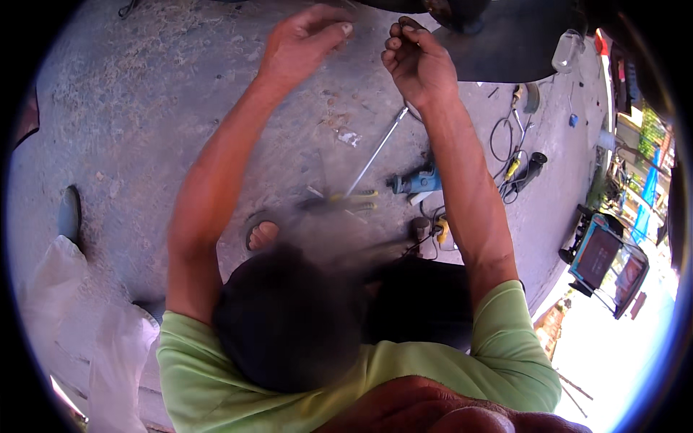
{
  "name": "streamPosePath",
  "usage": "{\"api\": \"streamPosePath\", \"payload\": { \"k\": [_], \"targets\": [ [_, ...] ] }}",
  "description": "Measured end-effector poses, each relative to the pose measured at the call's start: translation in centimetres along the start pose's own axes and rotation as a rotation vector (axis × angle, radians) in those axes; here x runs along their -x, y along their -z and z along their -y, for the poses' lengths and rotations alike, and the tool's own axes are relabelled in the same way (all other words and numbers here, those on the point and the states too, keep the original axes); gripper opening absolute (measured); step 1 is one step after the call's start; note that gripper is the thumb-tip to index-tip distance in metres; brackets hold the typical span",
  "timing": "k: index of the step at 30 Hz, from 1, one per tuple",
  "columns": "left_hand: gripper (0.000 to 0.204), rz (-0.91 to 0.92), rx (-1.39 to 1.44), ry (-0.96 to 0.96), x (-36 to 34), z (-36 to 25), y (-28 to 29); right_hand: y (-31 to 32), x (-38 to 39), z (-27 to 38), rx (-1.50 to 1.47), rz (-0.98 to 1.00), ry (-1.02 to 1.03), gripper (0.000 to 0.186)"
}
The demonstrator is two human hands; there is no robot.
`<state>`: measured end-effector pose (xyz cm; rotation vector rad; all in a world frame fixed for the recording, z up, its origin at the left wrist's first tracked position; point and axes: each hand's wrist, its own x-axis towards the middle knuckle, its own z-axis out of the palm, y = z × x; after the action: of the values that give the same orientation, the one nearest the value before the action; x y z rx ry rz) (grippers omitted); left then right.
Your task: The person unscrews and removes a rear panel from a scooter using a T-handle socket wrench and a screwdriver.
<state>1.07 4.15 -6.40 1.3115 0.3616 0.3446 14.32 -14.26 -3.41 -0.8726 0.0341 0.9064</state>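
Observation:
My left hand (307, 42) is raised near the top edge, fingers loosely curled and thumb apart from them, with nothing visible between. Level with it, my right hand (421, 65) has its fingers folded in and the thumb pressed toward the forefinger. Something small and dark may sit at those fingertips; I cannot make it out. Just right of that hand lies the edge of a large black sheet-like part (505, 50), below dark rounded parts at the top edge. On the floor under my right forearm are a blue power tool (420, 180) and a long thin metal rod (377, 150).
Yellow-handled tools (361, 196) lie by my knees. A cable with a yellow part (512, 169) curls on the floor to the right. A clear plastic container (568, 50) is beside the black sheet. Another person's pale trouser legs (61, 270) stand left. A small vehicle (605, 261) is far right.

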Motion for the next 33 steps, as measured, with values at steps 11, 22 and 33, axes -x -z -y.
{"api": "streamPosePath", "payload": {
  "k": [11,22,33],
  "targets": [
    [0.019,0.087,-0.005,-0.059,-1.2,-3.5,-5.5,-3.6,2.7,0.7,0.238,-0.022,0.001,0.027],
    [0.014,0.183,-0.042,-0.081,-3.2,-4.9,-6.6,-2.0,2.1,0.6,-0.062,0.052,0.053,0.019],
    [0.014,0.080,0.073,-0.020,-5.3,-4.3,-4.8,-3.8,0.9,1.0,0.119,-0.048,0.005,0.020]
  ]
}}
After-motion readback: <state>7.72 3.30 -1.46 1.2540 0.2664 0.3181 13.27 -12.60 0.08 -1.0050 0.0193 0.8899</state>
